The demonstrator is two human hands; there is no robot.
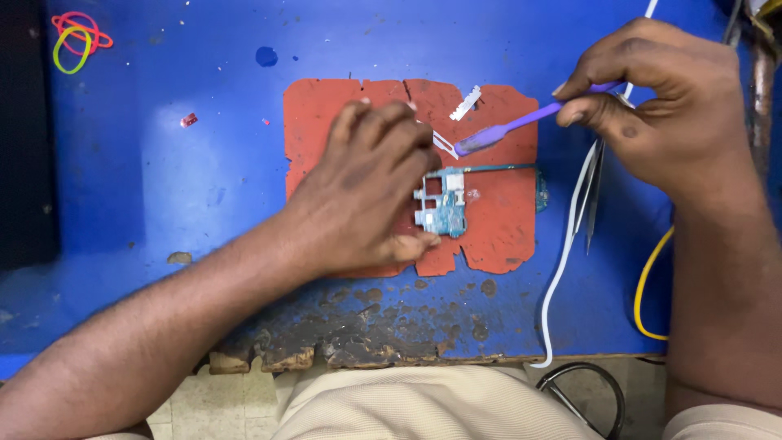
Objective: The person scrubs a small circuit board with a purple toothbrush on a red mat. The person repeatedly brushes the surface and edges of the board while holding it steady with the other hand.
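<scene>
Small teal circuit board, pinned by left hand; right hand pinches purple plastic toothbrush, long axis pointing eight o'clock toward the board.

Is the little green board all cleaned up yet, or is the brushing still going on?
Done: the bare green circuit board already lies on the torn red mat. In hand: the left hand pins it down, and the right hand holds a purple toothbrush, bristles poised above the board. Left: the brush is not touching it, and whether it is clean cannot be told.
</scene>
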